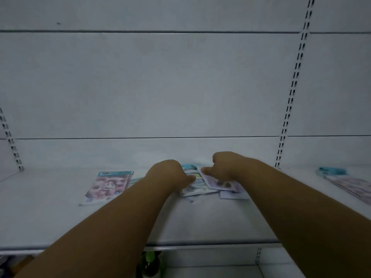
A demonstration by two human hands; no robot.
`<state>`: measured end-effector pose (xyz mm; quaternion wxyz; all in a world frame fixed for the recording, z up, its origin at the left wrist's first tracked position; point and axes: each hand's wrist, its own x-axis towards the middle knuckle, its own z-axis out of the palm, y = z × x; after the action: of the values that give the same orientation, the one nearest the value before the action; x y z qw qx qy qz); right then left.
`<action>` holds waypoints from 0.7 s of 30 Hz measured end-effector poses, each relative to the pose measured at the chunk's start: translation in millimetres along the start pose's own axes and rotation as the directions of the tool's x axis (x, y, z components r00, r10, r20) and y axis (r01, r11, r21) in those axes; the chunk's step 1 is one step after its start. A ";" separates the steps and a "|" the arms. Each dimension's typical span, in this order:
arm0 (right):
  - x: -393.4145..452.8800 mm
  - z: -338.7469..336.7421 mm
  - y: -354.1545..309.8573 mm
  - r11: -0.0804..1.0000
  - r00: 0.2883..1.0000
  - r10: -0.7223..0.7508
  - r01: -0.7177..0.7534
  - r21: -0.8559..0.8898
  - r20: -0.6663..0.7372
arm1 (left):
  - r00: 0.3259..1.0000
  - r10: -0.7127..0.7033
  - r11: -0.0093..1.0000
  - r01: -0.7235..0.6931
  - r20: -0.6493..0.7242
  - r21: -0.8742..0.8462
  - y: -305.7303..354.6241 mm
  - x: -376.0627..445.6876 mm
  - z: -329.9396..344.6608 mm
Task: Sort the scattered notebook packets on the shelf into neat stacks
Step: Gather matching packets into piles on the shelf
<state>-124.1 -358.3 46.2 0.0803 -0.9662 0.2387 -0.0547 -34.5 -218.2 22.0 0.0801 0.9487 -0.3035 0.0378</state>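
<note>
Both my arms reach deep onto a white shelf (60, 221). My left hand (167, 173) and my right hand (224, 167) rest on a loose pile of notebook packets (200, 185) near the back wall, fingers curled down onto the pile from either side. The top packets are pale blue and lilac, lying askew. A pink-patterned packet with a teal header (108, 186) lies flat to the left of the pile. Another lilac packet with a teal header (349, 183) lies at the far right. Whether either hand actually grips a packet is hidden.
White back panels rise behind the shelf, with slotted uprights at the right (291, 101) and far left (11, 141). Below the shelf's front edge a green bottle-like object (149, 263) shows on a lower level.
</note>
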 end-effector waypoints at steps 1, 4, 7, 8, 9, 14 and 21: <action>-1.7 4.5 -1.3 0.999 0.999 0.031 -0.031 0.013 0.010 | 1.000 0.007 1.000 -0.007 0.019 0.000 -0.9 0.6 0.7; -5.3 13.8 -5.6 0.996 0.996 0.089 -0.089 0.001 -0.007 | 0.999 -0.004 0.998 0.006 0.041 -0.065 -3.2 2.6 5.3; -4.2 13.2 -7.7 0.990 0.989 0.138 -0.140 0.030 0.058 | 1.000 -0.030 0.985 0.031 0.009 -0.171 -7.3 3.7 6.2; -3.2 12.0 -6.6 0.986 0.985 0.154 -0.158 0.054 0.075 | 0.999 -0.050 0.976 0.047 -0.008 -0.213 -8.9 3.9 5.9; -3.3 10.2 -6.0 0.981 0.983 0.167 -0.173 0.087 0.077 | 0.997 -0.075 0.964 0.069 -0.012 -0.255 -10.6 3.5 6.1; -4.6 1.4 0.7 0.938 0.979 0.203 -0.188 0.292 -0.022 | 0.985 -0.170 0.899 0.161 0.014 -0.407 -11.5 -3.1 4.6; -17.9 -34.9 5.3 0.783 0.890 0.209 0.096 0.615 -0.405 | 0.994 -0.105 0.635 0.095 0.036 -0.766 -7.8 -8.9 -6.5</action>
<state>-147.2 -359.1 78.3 0.3368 -0.8378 0.2490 -0.3502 -37.3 -205.7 26.4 0.4780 0.8405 -0.2375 -0.0931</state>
